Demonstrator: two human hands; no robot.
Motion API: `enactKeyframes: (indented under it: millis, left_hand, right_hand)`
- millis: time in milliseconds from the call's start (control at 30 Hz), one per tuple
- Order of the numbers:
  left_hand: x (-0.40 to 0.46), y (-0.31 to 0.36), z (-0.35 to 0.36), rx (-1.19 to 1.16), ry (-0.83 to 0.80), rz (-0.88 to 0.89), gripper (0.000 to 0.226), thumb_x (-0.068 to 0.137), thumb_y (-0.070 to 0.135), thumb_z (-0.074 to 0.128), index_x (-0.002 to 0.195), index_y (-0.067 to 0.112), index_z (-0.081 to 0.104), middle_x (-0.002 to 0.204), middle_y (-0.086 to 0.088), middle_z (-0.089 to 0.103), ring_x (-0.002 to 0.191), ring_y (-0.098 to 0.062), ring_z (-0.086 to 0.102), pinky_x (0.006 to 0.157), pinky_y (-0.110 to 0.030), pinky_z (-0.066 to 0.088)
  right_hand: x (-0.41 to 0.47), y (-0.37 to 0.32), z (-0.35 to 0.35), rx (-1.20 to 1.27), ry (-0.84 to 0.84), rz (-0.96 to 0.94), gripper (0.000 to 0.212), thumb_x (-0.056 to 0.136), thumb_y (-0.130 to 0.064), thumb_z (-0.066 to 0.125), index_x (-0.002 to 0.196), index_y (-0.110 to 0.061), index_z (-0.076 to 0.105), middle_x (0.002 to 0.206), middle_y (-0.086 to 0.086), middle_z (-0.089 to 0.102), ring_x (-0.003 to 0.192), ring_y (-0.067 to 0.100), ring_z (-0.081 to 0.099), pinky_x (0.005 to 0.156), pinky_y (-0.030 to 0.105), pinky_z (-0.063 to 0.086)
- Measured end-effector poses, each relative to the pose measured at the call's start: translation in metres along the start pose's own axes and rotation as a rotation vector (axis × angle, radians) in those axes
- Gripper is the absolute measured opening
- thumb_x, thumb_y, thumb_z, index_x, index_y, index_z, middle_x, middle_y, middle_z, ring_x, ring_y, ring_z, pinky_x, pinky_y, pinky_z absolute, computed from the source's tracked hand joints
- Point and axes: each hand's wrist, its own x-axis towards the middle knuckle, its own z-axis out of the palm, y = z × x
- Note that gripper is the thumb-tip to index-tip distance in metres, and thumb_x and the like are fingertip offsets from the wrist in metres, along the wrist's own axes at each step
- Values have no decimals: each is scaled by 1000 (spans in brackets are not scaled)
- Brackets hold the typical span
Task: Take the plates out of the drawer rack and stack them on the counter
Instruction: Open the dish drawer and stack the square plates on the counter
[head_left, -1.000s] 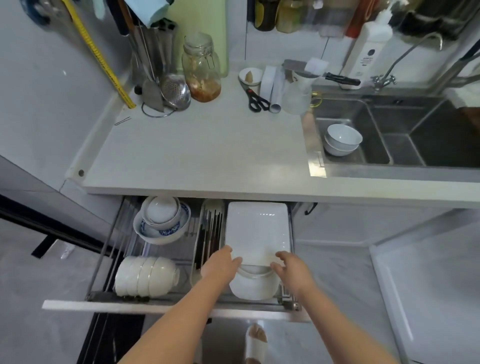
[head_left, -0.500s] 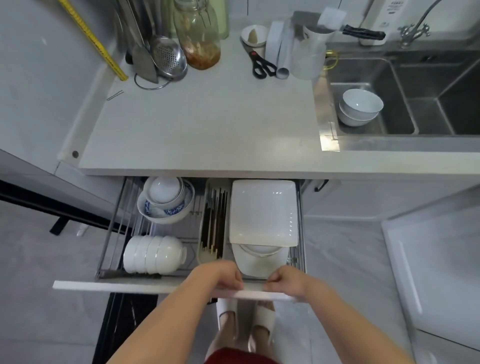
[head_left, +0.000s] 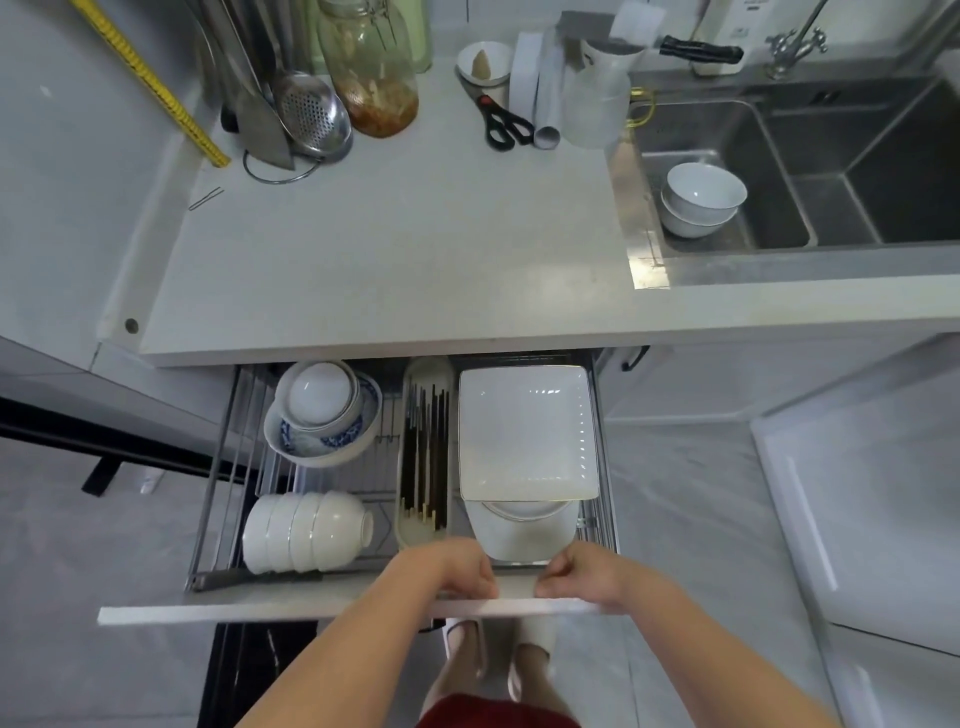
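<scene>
left hand (head_left: 448, 570) + right hand (head_left: 584, 576): grip drawer front (head_left: 260, 609) | plates (head_left: 527, 434): just behind fingers

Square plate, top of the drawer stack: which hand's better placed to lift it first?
Right, marginally. The right hand grips the drawer front directly below the square plate; the left hand sits nearer the chopstick tray. Two-handed likely.

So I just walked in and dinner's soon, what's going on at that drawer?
A person stands at the open drawer rack, with the left hand and right hand both curled over the drawer front. The square plates lie in the rack's right section, beside the chopstick tray and bowls. No plate is on the counter yet.
</scene>
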Motion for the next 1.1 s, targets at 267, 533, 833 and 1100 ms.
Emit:
enactKeyframes:
  millis: [267, 533, 833, 1100]
  left_hand:
    - [12, -3, -4, -260, 379, -108, 41, 91, 31, 54, 128, 14, 56, 131, -4, 58, 116, -20, 56, 100, -37, 46]
    - [27, 5, -42, -460, 687, -182, 44, 94, 21, 48, 137, 13, 40, 127, -8, 55, 105, -24, 59, 86, -39, 52]
    - [65, 1, -70, -502, 790, -273, 55, 98, 21, 45, 149, 15, 24, 142, -12, 37, 109, -24, 56, 87, -37, 52]
    - [84, -10, -76, -491, 903, -267, 40, 97, 18, 45, 138, 19, 45, 128, -4, 54, 99, -21, 60, 76, -36, 52]
  right_hand:
    - [10, 2, -19, 51, 353, 70, 13, 86, -29, 64, 91, -18, 68, 83, -7, 62, 82, 11, 57, 77, 25, 44]
    - [25, -10, -52, 125, 748, 115, 45, 90, -18, 59, 133, -9, 48, 128, 13, 49, 113, 27, 53, 93, 34, 43]
    - [67, -15, -74, 95, 849, 183, 48, 92, -12, 52, 138, -7, 41, 135, 17, 45, 126, 34, 42, 98, 40, 42]
    - [86, -4, -85, 212, 933, 149, 31, 91, -8, 53, 120, -11, 62, 112, 17, 58, 100, 34, 58, 83, 36, 46]
